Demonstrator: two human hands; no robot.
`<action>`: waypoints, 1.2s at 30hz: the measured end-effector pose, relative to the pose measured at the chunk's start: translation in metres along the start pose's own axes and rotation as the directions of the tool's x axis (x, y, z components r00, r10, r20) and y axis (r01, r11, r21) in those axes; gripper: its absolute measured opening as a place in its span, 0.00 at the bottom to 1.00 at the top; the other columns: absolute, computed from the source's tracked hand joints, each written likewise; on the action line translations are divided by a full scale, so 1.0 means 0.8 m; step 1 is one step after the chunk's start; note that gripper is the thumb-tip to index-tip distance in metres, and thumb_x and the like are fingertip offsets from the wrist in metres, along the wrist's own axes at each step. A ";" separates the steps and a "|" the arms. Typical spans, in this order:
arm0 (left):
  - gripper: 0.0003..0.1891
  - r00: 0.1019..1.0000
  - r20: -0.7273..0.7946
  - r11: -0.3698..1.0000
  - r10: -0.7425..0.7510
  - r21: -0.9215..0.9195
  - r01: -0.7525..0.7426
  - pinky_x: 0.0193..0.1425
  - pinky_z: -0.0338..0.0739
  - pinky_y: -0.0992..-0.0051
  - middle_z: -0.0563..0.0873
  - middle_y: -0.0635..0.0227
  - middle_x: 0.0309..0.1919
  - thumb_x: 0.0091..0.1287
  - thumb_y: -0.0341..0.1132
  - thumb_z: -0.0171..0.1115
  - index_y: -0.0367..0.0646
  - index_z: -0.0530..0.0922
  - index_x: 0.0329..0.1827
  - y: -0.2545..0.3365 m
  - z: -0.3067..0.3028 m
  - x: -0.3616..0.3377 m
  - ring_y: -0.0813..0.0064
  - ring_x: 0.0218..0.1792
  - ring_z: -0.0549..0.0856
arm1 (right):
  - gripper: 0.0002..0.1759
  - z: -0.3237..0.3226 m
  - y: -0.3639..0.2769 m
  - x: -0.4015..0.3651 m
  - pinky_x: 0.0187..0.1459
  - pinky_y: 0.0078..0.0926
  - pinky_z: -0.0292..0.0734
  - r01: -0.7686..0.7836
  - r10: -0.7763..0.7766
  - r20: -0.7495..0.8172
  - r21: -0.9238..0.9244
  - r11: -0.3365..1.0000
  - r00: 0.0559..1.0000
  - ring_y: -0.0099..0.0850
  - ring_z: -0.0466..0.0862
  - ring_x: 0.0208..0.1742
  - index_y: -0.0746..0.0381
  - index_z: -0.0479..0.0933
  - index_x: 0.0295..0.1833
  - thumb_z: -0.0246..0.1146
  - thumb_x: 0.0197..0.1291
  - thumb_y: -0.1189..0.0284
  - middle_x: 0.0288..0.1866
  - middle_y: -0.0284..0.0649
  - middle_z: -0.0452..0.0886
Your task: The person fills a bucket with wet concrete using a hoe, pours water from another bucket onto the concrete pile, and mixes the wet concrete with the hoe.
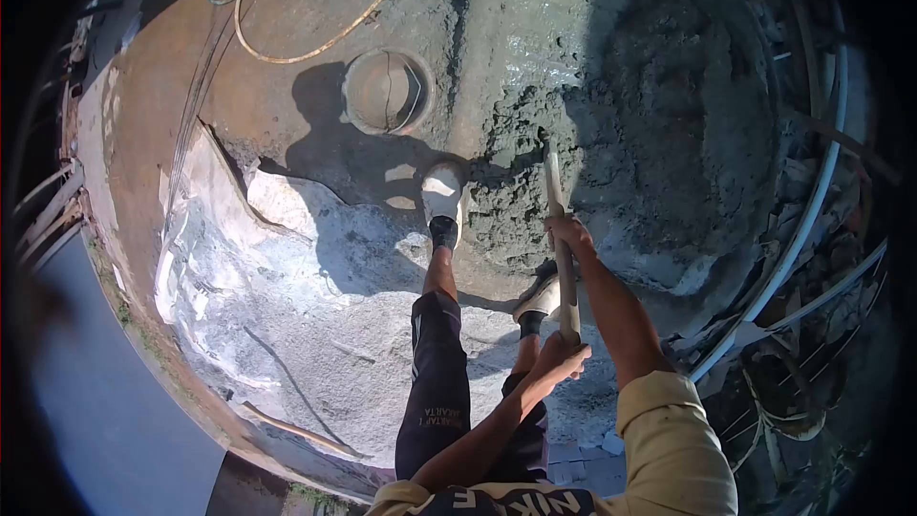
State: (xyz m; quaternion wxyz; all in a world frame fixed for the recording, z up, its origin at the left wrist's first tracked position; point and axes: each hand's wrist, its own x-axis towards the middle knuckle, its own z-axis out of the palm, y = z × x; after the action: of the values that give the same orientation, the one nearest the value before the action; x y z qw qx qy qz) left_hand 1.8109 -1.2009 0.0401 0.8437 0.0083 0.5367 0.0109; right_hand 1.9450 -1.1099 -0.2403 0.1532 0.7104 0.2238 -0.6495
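Note:
Both my hands grip a long wooden-handled tool (564, 272), whose far end is sunk in wet grey mortar (521, 215), so its head is hidden. My left hand (559, 360) is closed around the near end of the handle, close to my body. Farther along, my right hand (570, 231) wraps around the middle of the shaft. The mortar is lumpy where the tool enters it and spreads smoother toward the right, partly in shadow. My two feet, in light shoes, stand at the mortar's near and left edges.
A round bucket (350, 96) with a wire handle stands ahead on the left. Behind it curves a yellowish hose (287, 59). Pale powdery material (315, 354) lies on sheeting at my left. Along the right run a long pale pipe (812, 201) and scattered debris.

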 end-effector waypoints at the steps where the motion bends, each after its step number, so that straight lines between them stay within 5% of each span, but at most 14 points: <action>1: 0.09 1.000 -0.004 1.000 0.008 -0.008 -0.008 0.20 0.74 0.78 0.77 0.70 0.18 0.60 0.32 0.65 0.38 0.73 0.33 -0.009 -0.005 -0.005 0.80 0.17 0.78 | 0.09 0.001 -0.001 -0.017 0.23 0.34 0.77 0.007 -0.007 0.002 -0.010 1.000 1.000 0.35 0.78 0.17 0.64 0.75 0.26 0.64 0.45 0.69 0.18 0.37 0.76; 3: 0.10 0.971 0.214 0.988 0.108 -0.131 -0.081 0.25 0.76 0.79 0.77 0.70 0.21 0.62 0.32 0.65 0.39 0.72 0.33 -0.024 -0.001 -0.018 0.79 0.20 0.79 | 0.07 -0.007 -0.004 -0.064 0.22 0.32 0.77 -0.043 0.047 -0.001 0.349 0.936 0.999 0.32 0.78 0.17 0.63 0.76 0.27 0.63 0.47 0.71 0.18 0.38 0.76; 5: 0.12 0.975 0.194 0.963 0.106 -0.266 -0.052 0.30 0.78 0.78 0.76 0.71 0.24 0.64 0.35 0.66 0.41 0.70 0.37 0.006 0.025 -0.050 0.79 0.24 0.80 | 0.06 -0.040 -0.014 -0.097 0.21 0.30 0.76 -0.061 0.055 0.026 0.360 0.931 0.998 0.30 0.76 0.16 0.63 0.75 0.27 0.63 0.48 0.72 0.18 0.37 0.75; 7: 0.14 0.852 0.486 0.880 0.194 -0.469 0.068 0.35 0.78 0.75 0.77 0.71 0.27 0.66 0.38 0.65 0.43 0.69 0.42 0.035 0.042 -0.061 0.78 0.29 0.81 | 0.05 -0.077 -0.030 -0.123 0.20 0.29 0.76 -0.070 0.060 0.041 0.360 0.930 0.997 0.28 0.75 0.16 0.62 0.75 0.27 0.63 0.50 0.73 0.18 0.36 0.75; 9: 0.13 0.823 0.505 0.810 0.260 -0.578 0.098 0.39 0.79 0.72 0.78 0.71 0.30 0.68 0.39 0.63 0.44 0.68 0.45 0.072 0.052 -0.104 0.77 0.32 0.81 | 0.10 -0.101 -0.044 -0.150 0.19 0.22 0.71 -0.100 0.009 0.188 0.479 0.872 0.982 0.23 0.72 0.16 0.59 0.68 0.24 0.62 0.51 0.73 0.18 0.33 0.70; 11: 0.13 0.678 0.612 0.729 0.407 -0.665 0.163 0.43 0.80 0.70 0.78 0.70 0.33 0.70 0.39 0.61 0.44 0.68 0.46 0.097 0.063 -0.139 0.76 0.33 0.81 | 0.10 -0.119 -0.083 -0.212 0.19 0.18 0.69 -0.122 0.036 0.210 0.415 0.901 0.977 0.21 0.71 0.16 0.59 0.66 0.25 0.60 0.53 0.76 0.19 0.32 0.69; 13: 0.15 0.683 0.578 0.712 0.446 -0.692 0.121 0.47 0.81 0.69 0.78 0.71 0.35 0.70 0.41 0.61 0.43 0.69 0.48 0.122 0.073 -0.191 0.77 0.34 0.81 | 0.09 -0.132 -0.111 -0.258 0.19 0.18 0.71 -0.190 0.032 0.289 0.541 0.819 0.957 0.20 0.71 0.17 0.60 0.66 0.25 0.59 0.54 0.77 0.19 0.32 0.69; 17: 0.17 0.690 0.472 0.598 0.549 -0.798 0.070 0.48 0.82 0.68 0.76 0.72 0.37 0.69 0.39 0.62 0.42 0.66 0.52 0.159 0.073 -0.263 0.80 0.36 0.80 | 0.09 -0.123 -0.191 -0.335 0.20 0.18 0.72 -0.051 -0.150 0.308 0.561 0.827 0.940 0.20 0.71 0.17 0.61 0.67 0.26 0.58 0.55 0.78 0.20 0.32 0.69; 19: 0.17 0.619 0.511 0.607 0.596 -0.791 0.069 0.45 0.82 0.69 0.75 0.72 0.36 0.69 0.37 0.63 0.41 0.66 0.52 0.160 0.067 -0.286 0.82 0.36 0.79 | 0.07 -0.108 -0.231 -0.369 0.19 0.18 0.73 -0.202 -0.021 0.320 0.648 0.734 0.947 0.19 0.72 0.18 0.61 0.67 0.27 0.57 0.56 0.77 0.21 0.33 0.71; 26: 0.31 0.677 0.309 0.589 0.668 -0.775 -0.228 0.37 0.86 0.69 0.74 0.68 0.37 0.64 0.31 0.66 0.37 0.56 0.64 0.149 0.037 -0.337 0.76 0.37 0.81 | 0.06 -0.064 -0.331 -0.374 0.20 0.14 0.69 -0.144 -0.153 0.457 0.551 0.822 0.876 0.16 0.68 0.18 0.61 0.68 0.30 0.58 0.56 0.74 0.21 0.29 0.67; 30: 0.37 0.697 0.128 0.541 0.706 -0.731 -0.415 0.33 0.85 0.71 0.75 0.65 0.37 0.62 0.29 0.66 0.39 0.52 0.68 0.120 0.012 -0.288 0.74 0.37 0.82 | 0.06 -0.007 -0.367 -0.356 0.19 0.17 0.65 0.120 -0.336 0.397 0.479 0.870 0.854 0.18 0.66 0.17 0.59 0.67 0.30 0.59 0.54 0.73 0.20 0.27 0.65; 31: 0.37 0.721 0.088 0.590 0.687 -0.647 -0.482 0.31 0.83 0.72 0.76 0.64 0.36 0.61 0.28 0.66 0.39 0.52 0.68 0.112 -0.005 -0.279 0.73 0.37 0.83 | 0.06 0.012 -0.371 -0.354 0.19 0.17 0.64 0.262 -0.415 0.301 0.437 0.860 0.859 0.17 0.66 0.17 0.58 0.68 0.30 0.60 0.54 0.73 0.20 0.26 0.64; 35: 0.38 0.822 -0.095 0.783 0.562 -0.259 -0.565 0.31 0.80 0.69 0.81 0.57 0.32 0.56 0.31 0.69 0.35 0.57 0.67 0.068 -0.056 -0.177 0.66 0.35 0.86 | 0.07 0.067 -0.354 -0.260 0.19 0.23 0.66 0.342 -0.460 0.249 0.400 0.850 0.852 0.21 0.68 0.16 0.58 0.69 0.29 0.60 0.53 0.70 0.19 0.28 0.66; 36: 0.37 0.701 -0.322 0.741 0.636 0.001 -0.672 0.35 0.80 0.66 0.82 0.54 0.33 0.55 0.33 0.70 0.34 0.59 0.66 0.045 -0.061 -0.118 0.62 0.35 0.86 | 0.07 0.082 -0.344 -0.231 0.19 0.23 0.66 0.345 -0.468 0.256 0.407 0.846 0.846 0.21 0.68 0.16 0.58 0.69 0.29 0.60 0.53 0.70 0.19 0.28 0.66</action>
State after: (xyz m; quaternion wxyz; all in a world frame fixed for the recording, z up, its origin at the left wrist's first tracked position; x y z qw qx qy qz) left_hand 1.7267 -1.1677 0.1056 0.6913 0.1473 0.6190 0.3424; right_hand 1.7364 -0.9307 -0.0445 -0.0805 0.5356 0.2233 -0.8104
